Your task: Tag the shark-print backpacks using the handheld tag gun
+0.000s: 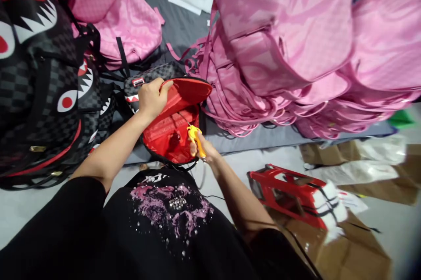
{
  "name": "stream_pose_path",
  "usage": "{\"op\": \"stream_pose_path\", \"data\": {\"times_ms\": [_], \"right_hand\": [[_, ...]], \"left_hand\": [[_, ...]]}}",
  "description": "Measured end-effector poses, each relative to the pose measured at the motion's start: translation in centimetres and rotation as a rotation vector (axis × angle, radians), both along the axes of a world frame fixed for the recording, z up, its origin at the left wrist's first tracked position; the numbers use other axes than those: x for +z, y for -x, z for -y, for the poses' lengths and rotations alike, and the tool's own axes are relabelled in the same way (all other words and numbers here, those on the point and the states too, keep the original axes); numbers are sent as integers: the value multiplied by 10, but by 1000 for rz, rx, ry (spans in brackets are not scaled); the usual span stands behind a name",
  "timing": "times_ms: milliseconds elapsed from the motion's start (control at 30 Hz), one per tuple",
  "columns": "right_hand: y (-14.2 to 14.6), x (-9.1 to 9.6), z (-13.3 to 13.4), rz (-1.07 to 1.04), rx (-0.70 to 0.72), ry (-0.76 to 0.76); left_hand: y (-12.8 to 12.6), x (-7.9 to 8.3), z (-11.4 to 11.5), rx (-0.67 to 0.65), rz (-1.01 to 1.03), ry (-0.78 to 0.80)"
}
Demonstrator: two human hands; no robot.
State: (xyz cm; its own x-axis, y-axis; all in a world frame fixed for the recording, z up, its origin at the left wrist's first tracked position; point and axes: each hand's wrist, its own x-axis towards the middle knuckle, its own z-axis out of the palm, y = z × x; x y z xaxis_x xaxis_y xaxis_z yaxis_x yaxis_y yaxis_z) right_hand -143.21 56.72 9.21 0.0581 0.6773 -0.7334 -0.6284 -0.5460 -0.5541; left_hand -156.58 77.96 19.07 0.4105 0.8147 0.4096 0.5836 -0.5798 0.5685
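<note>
A black checkered backpack [154, 74] with a shark-mouth print lies open in front of me, its red lining [171, 133] turned up. My left hand [151, 97] is closed on the upper edge of the red flap and holds it open. My right hand [201, 145] grips small yellow-handled scissors [194, 134], their tips inside the red lining. Both hands are over the edge of the grey table [259, 137].
Black shark-print backpacks [39, 78] are piled at the left. A tall heap of pink backpacks [289, 52] fills the right, more pink ones [125, 26] lie behind. A red plastic stool [289, 192] and cardboard [348, 249] sit on the floor at lower right.
</note>
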Motion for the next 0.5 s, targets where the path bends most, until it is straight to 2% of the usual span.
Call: {"op": "stream_pose_path", "data": {"times_ms": [67, 133, 233, 300, 367, 433, 500], "right_hand": [[18, -17, -20, -71, -90, -54], [36, -28, -24, -146, -165, -86], [52, -34, -1, -241, -293, -97], [55, -34, 18, -250, -396, -40], [57, -35, 23, -222, -458, 41], [59, -39, 13, -203, -471, 72], [61, -45, -4, -217, -444, 41]], "left_hand": [[2, 4, 4, -35, -41, -32], [5, 6, 4, -39, -79, -63], [9, 8, 0, -30, -101, -97], [10, 9, -3, -41, -101, -98], [10, 10, -2, -67, -104, -95], [8, 11, 1, -106, -120, -97], [6, 10, 5, -138, -138, -114]]}}
